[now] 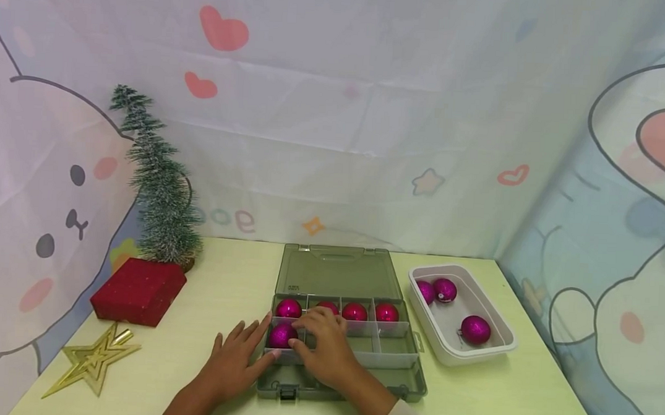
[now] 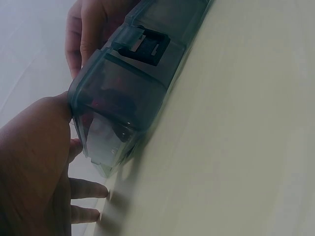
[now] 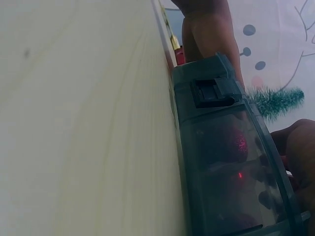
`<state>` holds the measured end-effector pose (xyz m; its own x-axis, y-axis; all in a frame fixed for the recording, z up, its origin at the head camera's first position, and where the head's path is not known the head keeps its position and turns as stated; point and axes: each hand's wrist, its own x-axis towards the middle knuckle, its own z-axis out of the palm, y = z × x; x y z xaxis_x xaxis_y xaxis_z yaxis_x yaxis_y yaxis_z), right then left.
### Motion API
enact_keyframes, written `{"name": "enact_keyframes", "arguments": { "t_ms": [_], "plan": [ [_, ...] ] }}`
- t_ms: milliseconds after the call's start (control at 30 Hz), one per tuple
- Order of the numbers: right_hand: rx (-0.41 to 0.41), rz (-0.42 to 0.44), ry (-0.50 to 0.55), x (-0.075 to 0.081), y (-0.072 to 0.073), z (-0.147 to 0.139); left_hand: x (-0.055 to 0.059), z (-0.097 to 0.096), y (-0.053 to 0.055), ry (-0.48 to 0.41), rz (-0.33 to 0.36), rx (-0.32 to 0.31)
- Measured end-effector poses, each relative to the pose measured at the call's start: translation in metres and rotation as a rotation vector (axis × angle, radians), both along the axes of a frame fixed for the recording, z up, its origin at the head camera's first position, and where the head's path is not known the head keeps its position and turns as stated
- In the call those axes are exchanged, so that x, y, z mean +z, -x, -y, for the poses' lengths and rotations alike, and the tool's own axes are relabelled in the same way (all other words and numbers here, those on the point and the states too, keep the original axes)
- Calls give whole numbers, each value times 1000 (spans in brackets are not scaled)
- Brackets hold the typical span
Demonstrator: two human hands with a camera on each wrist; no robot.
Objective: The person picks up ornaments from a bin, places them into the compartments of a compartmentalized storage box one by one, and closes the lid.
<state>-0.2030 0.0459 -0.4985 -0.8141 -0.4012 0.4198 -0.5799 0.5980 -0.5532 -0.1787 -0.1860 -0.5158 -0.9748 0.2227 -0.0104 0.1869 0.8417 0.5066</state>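
A grey-green see-through compartment box (image 1: 395,378) lies with its lid (image 1: 338,271) raised at the back. Its back row holds several shiny magenta-red baubles (image 1: 354,312). A glittery magenta bauble (image 1: 282,335) sits in the leftmost compartment of the middle row. My right hand (image 1: 326,343) reaches over the box, its index fingertip and thumb at that bauble's right side. My left hand (image 1: 233,364) lies along the box's left edge with fingers extended and thumb at the front of the bauble's compartment. In the left wrist view, the left hand (image 2: 37,147) is against the box's corner.
A white tub (image 1: 453,355) on the right holds three magenta baubles (image 1: 475,330). At the left are a frosted small tree (image 1: 165,200), a red velvety block (image 1: 138,290) and a gold star (image 1: 93,359). A printed cloth (image 1: 337,108) hangs behind the table.
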Motion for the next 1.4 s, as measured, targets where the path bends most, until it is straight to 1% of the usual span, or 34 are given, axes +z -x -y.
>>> {"name": "enact_keyframes", "arguments": {
  "t_ms": [100,333,467,533,667,767,900,1000,1133,1267,1400],
  "plan": [
    [7,-10,10,0,-1,0,0,0,0,-2,0,1],
    [43,-34,87,4,0,-2,1,0,-1,-11,0,-1],
    [55,-54,90,8,0,-6,0,0,-1,-14,5,5],
    [56,-58,95,11,0,-11,-1,0,-2,-16,11,10],
    [31,-72,118,18,1,-24,0,-1,-3,-22,23,20],
    [15,-43,141,24,3,-38,1,0,-3,-30,21,22],
    [1,-40,177,28,6,-53,1,0,-3,-38,18,21],
    [-8,-97,197,27,6,-61,-1,1,-2,-41,22,21],
    [-10,-168,195,25,8,-73,-3,0,0,-42,19,19],
    [-30,-215,179,25,9,-86,-3,0,1,-33,9,17],
    [-57,-244,161,27,8,-102,-3,1,1,-26,7,16]
  ]
}}
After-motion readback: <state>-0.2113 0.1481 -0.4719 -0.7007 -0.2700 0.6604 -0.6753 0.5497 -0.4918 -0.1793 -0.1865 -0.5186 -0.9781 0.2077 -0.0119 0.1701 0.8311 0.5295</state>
